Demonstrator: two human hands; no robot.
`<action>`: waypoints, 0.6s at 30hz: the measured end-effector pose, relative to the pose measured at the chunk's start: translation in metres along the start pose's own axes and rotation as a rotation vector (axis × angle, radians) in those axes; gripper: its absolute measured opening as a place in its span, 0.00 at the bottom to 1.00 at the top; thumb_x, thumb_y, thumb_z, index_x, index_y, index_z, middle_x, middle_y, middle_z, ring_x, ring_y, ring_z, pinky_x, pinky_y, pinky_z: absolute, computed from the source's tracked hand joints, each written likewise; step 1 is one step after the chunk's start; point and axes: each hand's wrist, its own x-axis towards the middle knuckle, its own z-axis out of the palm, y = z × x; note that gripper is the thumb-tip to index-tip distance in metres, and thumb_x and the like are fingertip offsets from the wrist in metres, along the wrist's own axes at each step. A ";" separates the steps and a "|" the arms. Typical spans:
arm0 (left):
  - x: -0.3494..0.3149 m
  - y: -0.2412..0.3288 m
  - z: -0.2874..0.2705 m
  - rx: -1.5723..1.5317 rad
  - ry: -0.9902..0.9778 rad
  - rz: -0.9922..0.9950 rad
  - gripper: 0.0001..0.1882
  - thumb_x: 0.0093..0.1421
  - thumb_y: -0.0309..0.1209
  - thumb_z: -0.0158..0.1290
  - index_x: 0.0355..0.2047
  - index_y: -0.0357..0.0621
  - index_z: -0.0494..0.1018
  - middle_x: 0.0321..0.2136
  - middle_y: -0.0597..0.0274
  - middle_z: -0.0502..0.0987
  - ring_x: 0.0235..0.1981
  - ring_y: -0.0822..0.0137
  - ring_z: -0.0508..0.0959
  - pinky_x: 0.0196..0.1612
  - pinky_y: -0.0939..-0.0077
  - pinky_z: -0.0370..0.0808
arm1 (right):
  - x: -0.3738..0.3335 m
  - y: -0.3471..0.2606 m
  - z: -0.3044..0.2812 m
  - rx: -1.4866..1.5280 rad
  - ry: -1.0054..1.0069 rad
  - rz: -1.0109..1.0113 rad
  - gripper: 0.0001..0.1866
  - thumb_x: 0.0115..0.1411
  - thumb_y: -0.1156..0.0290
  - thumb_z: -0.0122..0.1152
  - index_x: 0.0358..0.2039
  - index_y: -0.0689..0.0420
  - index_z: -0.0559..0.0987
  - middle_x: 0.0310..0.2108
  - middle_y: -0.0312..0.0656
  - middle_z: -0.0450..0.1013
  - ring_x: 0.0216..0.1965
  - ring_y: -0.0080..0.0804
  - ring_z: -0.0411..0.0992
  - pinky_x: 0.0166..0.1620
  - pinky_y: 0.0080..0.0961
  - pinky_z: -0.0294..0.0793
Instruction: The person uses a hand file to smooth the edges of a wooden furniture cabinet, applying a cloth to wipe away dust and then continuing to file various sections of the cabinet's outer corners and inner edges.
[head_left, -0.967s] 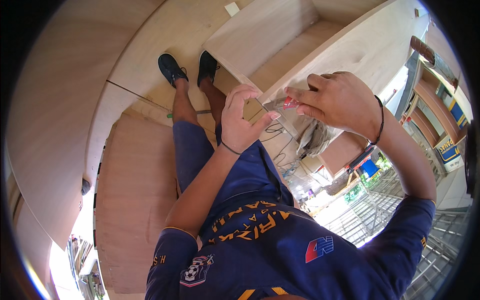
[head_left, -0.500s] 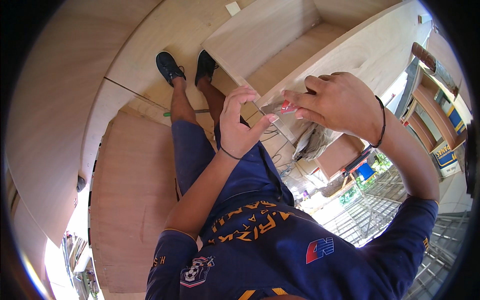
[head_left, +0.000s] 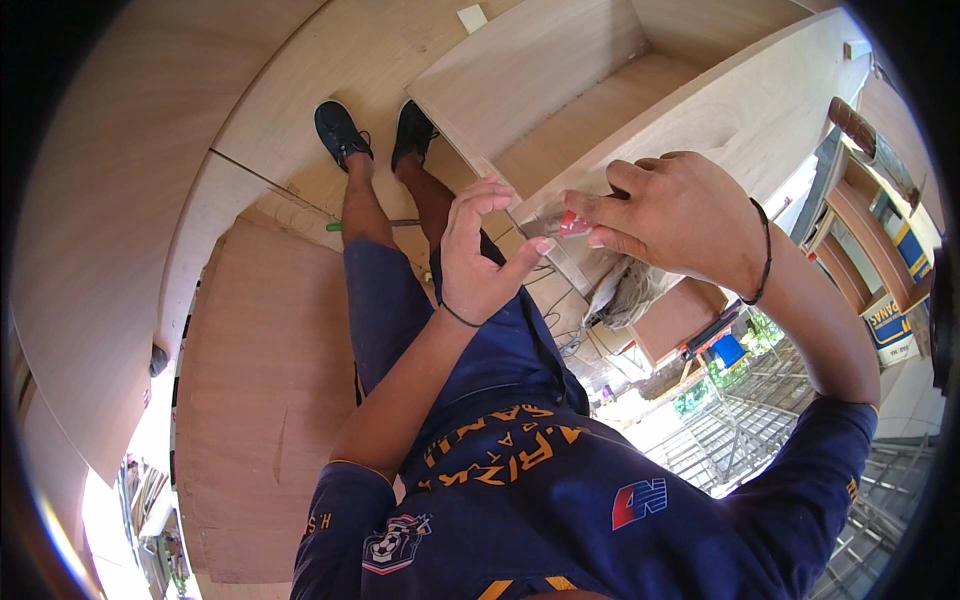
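Small red object, partly hidden, pinched in the right hand

Head-worn fisheye view, facing down, near left hand, right hand

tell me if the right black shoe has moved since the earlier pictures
No, the right black shoe sits beside the same corner of the open wooden box as before, with no visible shift.

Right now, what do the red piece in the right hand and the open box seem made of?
The red piece in the right hand: perhaps glossy plastic, by its colour and pale highlights; partly covered, so uncertain. The open box: likely plywood, unpainted and matte, by its tan faces and faint grain.
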 end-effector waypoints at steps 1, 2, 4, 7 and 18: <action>0.000 0.000 0.000 -0.001 0.002 0.000 0.24 0.50 0.30 0.66 0.45 0.39 0.68 0.46 0.53 0.72 0.57 0.54 0.69 0.61 0.63 0.63 | 0.000 0.001 0.000 0.003 0.005 -0.007 0.18 0.62 0.51 0.54 0.48 0.44 0.78 0.30 0.39 0.75 0.31 0.35 0.79 0.34 0.30 0.77; -0.001 -0.001 0.001 -0.003 0.004 0.000 0.24 0.50 0.30 0.66 0.45 0.39 0.68 0.46 0.53 0.72 0.57 0.54 0.69 0.61 0.63 0.63 | 0.000 0.002 0.001 0.006 0.009 -0.013 0.18 0.62 0.51 0.54 0.48 0.44 0.78 0.30 0.39 0.75 0.31 0.35 0.79 0.34 0.29 0.77; -0.001 -0.001 0.002 -0.005 0.008 -0.003 0.24 0.51 0.30 0.65 0.45 0.39 0.68 0.46 0.53 0.72 0.57 0.54 0.69 0.61 0.62 0.63 | 0.000 0.002 0.002 0.005 0.015 -0.020 0.18 0.62 0.51 0.54 0.48 0.44 0.78 0.30 0.39 0.75 0.31 0.35 0.79 0.34 0.29 0.77; -0.002 -0.001 0.003 -0.007 0.014 -0.009 0.24 0.51 0.30 0.65 0.45 0.39 0.68 0.46 0.54 0.72 0.58 0.54 0.69 0.61 0.62 0.62 | 0.001 0.003 0.002 0.000 0.019 -0.023 0.19 0.62 0.51 0.54 0.48 0.44 0.79 0.30 0.39 0.75 0.31 0.34 0.79 0.34 0.29 0.77; -0.001 -0.002 0.004 0.020 0.050 -0.004 0.27 0.46 0.32 0.69 0.43 0.40 0.68 0.45 0.50 0.73 0.56 0.50 0.70 0.58 0.61 0.66 | 0.003 0.003 0.001 -0.005 0.005 -0.036 0.19 0.62 0.51 0.54 0.49 0.44 0.79 0.30 0.39 0.75 0.31 0.34 0.79 0.34 0.28 0.77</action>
